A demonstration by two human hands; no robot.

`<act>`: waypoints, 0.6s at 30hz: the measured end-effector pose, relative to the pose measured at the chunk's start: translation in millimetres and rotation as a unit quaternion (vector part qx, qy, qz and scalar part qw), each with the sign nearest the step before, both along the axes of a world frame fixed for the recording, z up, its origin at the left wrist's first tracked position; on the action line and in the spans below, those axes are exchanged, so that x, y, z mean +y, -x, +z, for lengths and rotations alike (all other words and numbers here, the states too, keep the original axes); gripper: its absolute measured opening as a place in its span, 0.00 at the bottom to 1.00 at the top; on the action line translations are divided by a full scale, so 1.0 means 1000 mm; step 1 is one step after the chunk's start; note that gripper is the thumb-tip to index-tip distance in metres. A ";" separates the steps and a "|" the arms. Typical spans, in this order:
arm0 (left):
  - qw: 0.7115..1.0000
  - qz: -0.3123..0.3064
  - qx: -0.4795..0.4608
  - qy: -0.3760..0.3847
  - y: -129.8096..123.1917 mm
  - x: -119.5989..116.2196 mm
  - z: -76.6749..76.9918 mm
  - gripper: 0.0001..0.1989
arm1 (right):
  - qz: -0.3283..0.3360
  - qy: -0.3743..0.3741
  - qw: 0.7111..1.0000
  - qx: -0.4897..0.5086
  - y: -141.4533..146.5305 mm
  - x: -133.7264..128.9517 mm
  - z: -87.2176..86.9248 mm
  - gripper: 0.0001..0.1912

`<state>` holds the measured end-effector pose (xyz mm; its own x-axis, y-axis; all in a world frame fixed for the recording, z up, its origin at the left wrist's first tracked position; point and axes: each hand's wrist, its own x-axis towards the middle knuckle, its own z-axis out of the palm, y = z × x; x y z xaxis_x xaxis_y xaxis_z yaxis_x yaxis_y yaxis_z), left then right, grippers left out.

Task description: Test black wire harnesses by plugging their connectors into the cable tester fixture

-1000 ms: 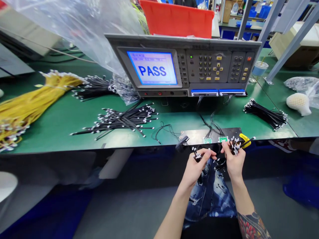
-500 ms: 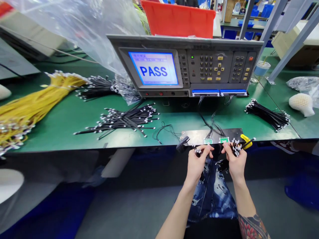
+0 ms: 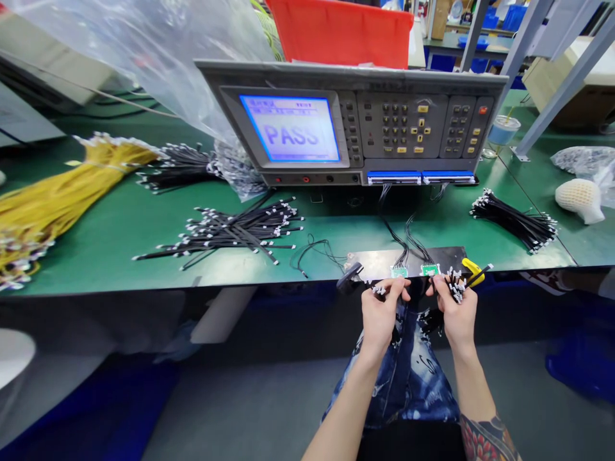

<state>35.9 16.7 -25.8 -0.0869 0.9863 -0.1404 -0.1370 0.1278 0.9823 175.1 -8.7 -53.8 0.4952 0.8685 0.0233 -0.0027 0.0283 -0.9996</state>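
Observation:
At the bench's front edge, my left hand [image 3: 380, 310] is closed on black cables with white plugs [image 3: 379, 290]. My right hand [image 3: 455, 314] is closed on a thicker bunch of black cables [image 3: 456, 288], white ends upward. Both thumbs and forefingers pinch near two small green circuit boards [image 3: 399, 272] fixed on a dark strip [image 3: 372, 261]; whether a plug is seated in them is hidden by my fingers. Dark leads run from the boards up to the cable tester [image 3: 353, 115], whose screen [image 3: 291, 131] shows a faint "PASS".
Loose black cables [image 3: 235, 227] lie left of the boards, beside a yellow cable bundle [image 3: 86, 186]. Another black bundle [image 3: 514, 221] lies at right. Black [image 3: 350, 276] and yellow [image 3: 473, 270] clamps grip the bench edge. A red bin [image 3: 341, 32] stands behind the tester.
The screen's bold "PASS" has faded, "TEST" shows at its top, and the green light beside the keypad is out. Both hands stay nearly in place; the view shifts slightly.

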 end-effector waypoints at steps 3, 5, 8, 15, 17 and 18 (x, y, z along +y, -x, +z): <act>1.000 0.000 -0.001 -0.001 0.001 0.003 0.000 0.19 | 0.008 0.004 1.000 0.011 -0.001 0.000 -0.001 0.20; 1.000 -0.013 0.002 0.003 0.004 0.004 0.001 0.19 | 0.024 0.007 0.999 0.021 -0.001 0.001 -0.002 0.20; 0.999 -0.045 0.012 0.003 0.012 0.006 0.005 0.18 | 0.072 0.018 0.996 0.051 0.000 0.002 0.001 0.22; 0.974 -0.221 0.023 0.036 0.037 -0.004 0.018 0.19 | 0.212 0.007 0.960 0.183 -0.008 -0.009 0.025 0.24; 0.959 -0.276 0.032 0.049 0.040 -0.010 0.020 0.17 | 0.207 -0.026 0.952 0.222 -0.012 -0.011 0.031 0.23; 0.951 -0.303 0.031 0.059 0.041 -0.013 0.021 0.15 | 0.206 -0.038 0.949 0.234 -0.013 -0.011 0.033 0.22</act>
